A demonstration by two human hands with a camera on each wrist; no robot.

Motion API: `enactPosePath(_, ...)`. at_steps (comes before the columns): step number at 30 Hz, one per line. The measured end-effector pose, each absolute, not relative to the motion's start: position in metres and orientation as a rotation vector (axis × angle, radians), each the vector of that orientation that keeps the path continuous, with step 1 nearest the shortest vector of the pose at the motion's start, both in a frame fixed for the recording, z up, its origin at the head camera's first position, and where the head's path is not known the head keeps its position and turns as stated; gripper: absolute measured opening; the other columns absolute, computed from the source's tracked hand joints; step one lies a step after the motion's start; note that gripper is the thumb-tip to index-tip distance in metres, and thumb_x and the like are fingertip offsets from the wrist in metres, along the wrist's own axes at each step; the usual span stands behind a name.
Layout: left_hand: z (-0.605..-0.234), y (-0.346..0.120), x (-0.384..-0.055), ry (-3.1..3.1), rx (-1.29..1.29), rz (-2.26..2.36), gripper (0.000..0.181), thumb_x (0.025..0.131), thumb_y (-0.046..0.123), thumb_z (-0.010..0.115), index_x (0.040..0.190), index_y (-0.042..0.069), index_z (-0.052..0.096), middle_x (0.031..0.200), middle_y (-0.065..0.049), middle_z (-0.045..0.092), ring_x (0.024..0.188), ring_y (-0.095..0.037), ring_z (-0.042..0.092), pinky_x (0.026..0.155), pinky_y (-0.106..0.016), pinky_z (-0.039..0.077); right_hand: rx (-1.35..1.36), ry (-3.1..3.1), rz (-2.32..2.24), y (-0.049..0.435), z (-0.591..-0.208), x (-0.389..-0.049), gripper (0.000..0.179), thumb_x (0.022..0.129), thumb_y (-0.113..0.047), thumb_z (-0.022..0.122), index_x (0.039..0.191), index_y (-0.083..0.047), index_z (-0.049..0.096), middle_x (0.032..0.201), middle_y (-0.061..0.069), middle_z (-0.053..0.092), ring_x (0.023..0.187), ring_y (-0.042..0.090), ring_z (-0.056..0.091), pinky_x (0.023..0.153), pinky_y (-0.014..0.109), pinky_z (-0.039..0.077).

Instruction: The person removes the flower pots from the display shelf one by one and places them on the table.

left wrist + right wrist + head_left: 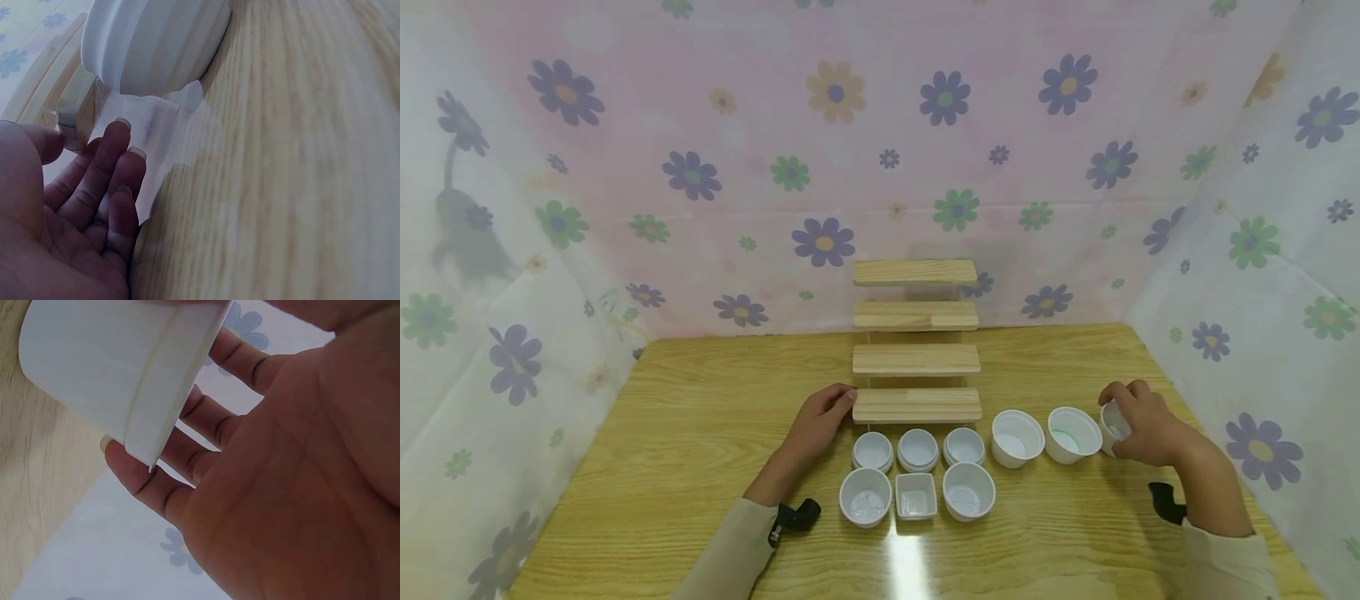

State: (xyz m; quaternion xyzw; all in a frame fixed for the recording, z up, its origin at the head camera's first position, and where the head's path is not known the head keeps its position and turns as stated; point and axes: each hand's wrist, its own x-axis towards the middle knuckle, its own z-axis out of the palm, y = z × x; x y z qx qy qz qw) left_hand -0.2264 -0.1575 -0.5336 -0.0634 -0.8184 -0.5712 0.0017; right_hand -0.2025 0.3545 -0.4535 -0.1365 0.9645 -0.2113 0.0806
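Observation:
At the right of the table my right hand (1148, 425) grips a white plastic cup (1115, 423) by its rim. In the right wrist view that cup (119, 369) is tilted, its wall running along my fingers (134, 469). My left hand (820, 421) is at the left end of the lowest board of a four-step wooden display rack (917, 406). Seen from the left wrist, the thumb touches the board's end (78, 109), while the loosely bent fingers (115, 162) lie beside the rack's clear side panel (153, 125).
Two more white cups, one near the rack (1017, 437) and one (1073, 435) beside the held one, stand in line. Before the rack are three round ribbed pots (917, 450), two bowls (865, 497) (968, 492) and a square dish (916, 497). Flowered cloth (880, 167) surrounds the table.

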Motion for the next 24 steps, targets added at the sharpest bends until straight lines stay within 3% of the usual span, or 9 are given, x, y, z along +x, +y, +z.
enactPosePath(10,-0.531,-0.164,-0.227,-2.643,-0.246,-1.778,0.034,0.113,0.034,0.056,0.130,0.010,0.073,0.112,-0.002,0.075,0.106,-0.017,0.066,0.099,-0.041,0.050,-0.428,2.905,-0.622,0.357,-0.454,-0.202,0.065,0.072,0.000,0.085,0.130,0.002,0.055,0.121,0.035,0.045,0.103,0.052,0.045,0.069,0.053,0.051)
enactPosePath(17,-0.530,-0.165,-0.229,-2.656,-0.299,-1.778,0.031,0.113,0.031,0.056,0.127,0.009,0.073,0.103,-0.002,0.075,0.096,-0.018,0.067,0.090,-0.037,0.051,-0.439,2.918,-0.650,0.363,-0.451,-0.198,0.078,0.074,-0.010,0.092,0.139,0.008,0.051,0.121,0.037,0.045,0.102,0.053,0.051,0.071,0.056,0.053)
enactPosePath(24,-0.528,-0.164,-0.229,-2.688,-0.293,-1.739,0.029,0.112,0.032,0.057,0.125,0.012,0.074,0.104,0.000,0.075,0.097,-0.018,0.066,0.092,-0.039,0.050,-0.473,2.912,-0.626,0.370,-0.440,-0.188,0.092,0.081,-0.022,0.093,0.149,0.010,0.042,0.137,0.043,0.037,0.117,0.063,0.047,0.081,0.069,0.050)
